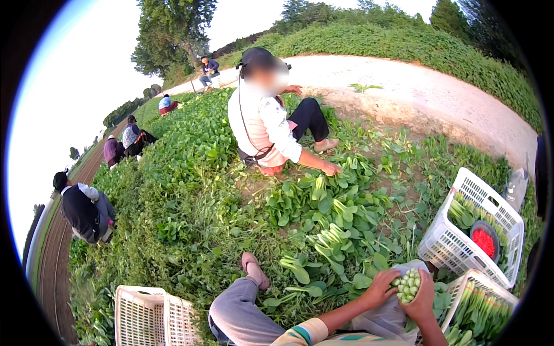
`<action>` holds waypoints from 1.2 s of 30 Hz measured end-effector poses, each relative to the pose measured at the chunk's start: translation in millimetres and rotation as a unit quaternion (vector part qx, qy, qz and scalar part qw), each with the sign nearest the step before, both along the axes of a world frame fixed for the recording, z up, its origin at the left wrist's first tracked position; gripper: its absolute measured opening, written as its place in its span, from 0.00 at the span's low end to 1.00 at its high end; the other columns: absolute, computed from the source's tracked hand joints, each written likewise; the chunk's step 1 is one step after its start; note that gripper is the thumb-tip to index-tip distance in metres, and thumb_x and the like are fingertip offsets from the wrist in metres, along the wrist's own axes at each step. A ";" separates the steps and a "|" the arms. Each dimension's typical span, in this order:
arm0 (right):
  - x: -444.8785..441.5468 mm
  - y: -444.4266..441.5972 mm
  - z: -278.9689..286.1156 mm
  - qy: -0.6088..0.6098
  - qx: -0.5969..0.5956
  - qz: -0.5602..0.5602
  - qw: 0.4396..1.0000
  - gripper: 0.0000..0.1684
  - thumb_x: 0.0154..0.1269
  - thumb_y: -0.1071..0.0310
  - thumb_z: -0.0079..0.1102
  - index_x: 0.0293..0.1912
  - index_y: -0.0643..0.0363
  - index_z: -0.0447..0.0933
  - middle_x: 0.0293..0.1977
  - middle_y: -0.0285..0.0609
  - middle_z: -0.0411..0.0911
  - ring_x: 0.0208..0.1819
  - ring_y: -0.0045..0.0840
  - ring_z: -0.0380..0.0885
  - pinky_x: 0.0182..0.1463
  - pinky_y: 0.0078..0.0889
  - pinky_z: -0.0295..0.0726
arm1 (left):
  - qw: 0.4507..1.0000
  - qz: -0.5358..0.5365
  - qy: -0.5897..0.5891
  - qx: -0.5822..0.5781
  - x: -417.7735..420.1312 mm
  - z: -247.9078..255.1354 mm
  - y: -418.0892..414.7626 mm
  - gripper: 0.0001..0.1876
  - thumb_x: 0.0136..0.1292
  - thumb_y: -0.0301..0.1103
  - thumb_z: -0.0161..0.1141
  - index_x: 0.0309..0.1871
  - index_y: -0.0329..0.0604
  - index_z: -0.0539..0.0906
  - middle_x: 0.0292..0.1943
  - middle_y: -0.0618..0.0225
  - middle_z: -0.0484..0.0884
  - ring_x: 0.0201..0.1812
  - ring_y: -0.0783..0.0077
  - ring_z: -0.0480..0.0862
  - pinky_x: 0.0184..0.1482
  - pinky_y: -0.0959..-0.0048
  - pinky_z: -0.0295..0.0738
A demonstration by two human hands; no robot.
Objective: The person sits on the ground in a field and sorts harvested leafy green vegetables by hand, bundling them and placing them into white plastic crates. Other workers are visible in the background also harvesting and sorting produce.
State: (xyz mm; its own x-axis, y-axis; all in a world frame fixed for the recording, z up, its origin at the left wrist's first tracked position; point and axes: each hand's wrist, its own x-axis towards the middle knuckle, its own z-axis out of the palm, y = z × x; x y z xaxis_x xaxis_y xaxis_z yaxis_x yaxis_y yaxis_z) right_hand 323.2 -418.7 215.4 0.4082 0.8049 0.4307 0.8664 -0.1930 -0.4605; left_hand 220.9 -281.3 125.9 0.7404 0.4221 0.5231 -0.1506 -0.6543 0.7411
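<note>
Between my two hands is a bunch of leafy greens, probably bok choy, its pale cut stem ends turned up toward me. My left hand presses on the bunch from the left, and my right hand wraps its right side. The leaves are mostly hidden under my hands, above a pale plastic sheet over my lap. Just beyond, loose cut bok choy lies in a row on the ground. Beside my right arm stands a white plastic crate packed with banded bunches.
Another white crate holds greens and a dark bowl of red bands. An off-white crate stands at lower left. Ahead, a co-worker sits touching the greens. More people crouch along the field's left side. A pale dirt path runs behind.
</note>
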 end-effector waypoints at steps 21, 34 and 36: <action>-3.3 5.8 19.0 0.041 -0.040 -0.003 0.998 0.52 0.34 0.67 0.71 0.62 0.66 0.58 0.53 0.57 0.67 0.56 0.50 0.68 0.60 0.44 0.67 | 0.991 -0.008 -0.019 -0.134 -1.5 6.9 0.2 0.21 0.60 0.26 0.59 0.58 0.45 0.75 0.58 0.59 0.73 0.60 0.56 0.71 0.64 0.62 0.61; 10.1 9.1 20.4 0.074 -0.062 0.022 0.995 0.52 0.35 0.64 0.75 0.62 0.61 0.60 0.55 0.52 0.69 0.57 0.46 0.68 0.61 0.42 0.68 | 0.966 0.042 0.055 -0.248 -13.9 23.3 41.9 0.15 0.65 0.26 0.52 0.55 0.42 0.75 0.52 0.60 0.76 0.55 0.62 0.76 0.59 0.70 0.67; 11.7 6.1 27.2 0.080 -0.051 0.028 0.995 0.50 0.37 0.61 0.76 0.61 0.62 0.61 0.54 0.52 0.70 0.56 0.45 0.70 0.59 0.42 0.69 | 0.989 0.086 0.053 -0.111 -9.4 32.6 46.6 0.15 0.64 0.25 0.52 0.54 0.42 0.75 0.53 0.58 0.76 0.55 0.57 0.76 0.58 0.67 0.69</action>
State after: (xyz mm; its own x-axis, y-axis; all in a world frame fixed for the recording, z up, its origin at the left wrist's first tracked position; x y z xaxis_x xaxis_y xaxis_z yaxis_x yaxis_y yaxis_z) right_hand 334.9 -412.6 242.6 0.4181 0.8645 0.2789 0.7943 -0.1989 -0.5740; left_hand 211.6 -234.7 158.5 0.6933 0.6420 0.3274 0.0349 -0.4837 0.8745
